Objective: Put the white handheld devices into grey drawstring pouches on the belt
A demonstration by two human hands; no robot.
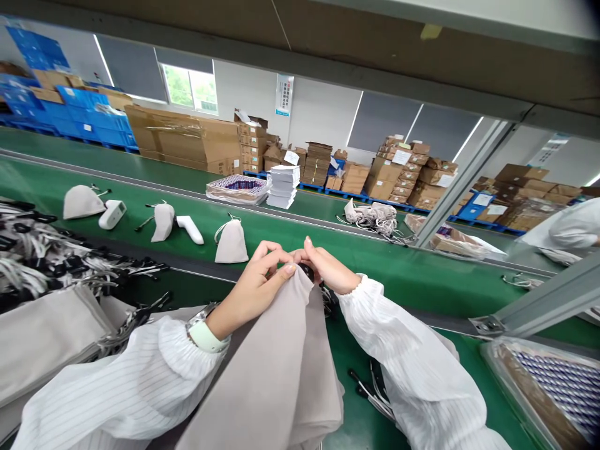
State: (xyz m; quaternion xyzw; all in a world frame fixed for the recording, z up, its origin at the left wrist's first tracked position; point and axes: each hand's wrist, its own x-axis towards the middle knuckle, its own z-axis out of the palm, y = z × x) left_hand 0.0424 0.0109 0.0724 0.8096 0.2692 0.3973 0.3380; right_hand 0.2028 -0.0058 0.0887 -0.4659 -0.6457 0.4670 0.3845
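My left hand (255, 281) and my right hand (325, 269) meet at the top of a grey cloth pouch (281, 369), both pinched on its mouth. A small dark part (307, 271) shows between the fingers. The pouch hangs down toward me over the green bench (412, 275). A pale watch (204, 334) sits on my left wrist, and both arms wear white striped sleeves.
On the green belt lie a filled grey pouch (231, 242), another pouch (162, 222) beside a white handheld device (190, 229), and a further pair (84, 201). Flat grey pouches (42, 337) and black-white cords (47, 262) pile at left. A tray (557, 387) sits at right. Another person's sleeve (569, 231) is far right.
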